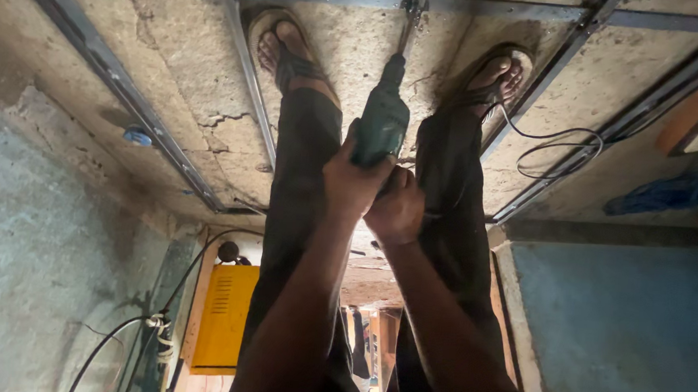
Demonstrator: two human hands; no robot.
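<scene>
We grip the rigid, seemingly weighty green power tool (383, 119) with left hand (352, 180) and right hand (397, 209) both clenched round its rear body.

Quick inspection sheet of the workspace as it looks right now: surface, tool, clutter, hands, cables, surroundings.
Surface: cracked concrete floor crossed by grey metal frame bars.
Job's things: green power drill, its tip against a frame bar between two sandalled feet.
Clutter: small blue object beside a bar; orange block at the right.
Hands: left hand and right hand both wrapped round the drill's grip.
Cables: white cable looped near the right foot; black cable by the yellow box.
Surroundings: rough plaster walls; blue rope pile.
</scene>
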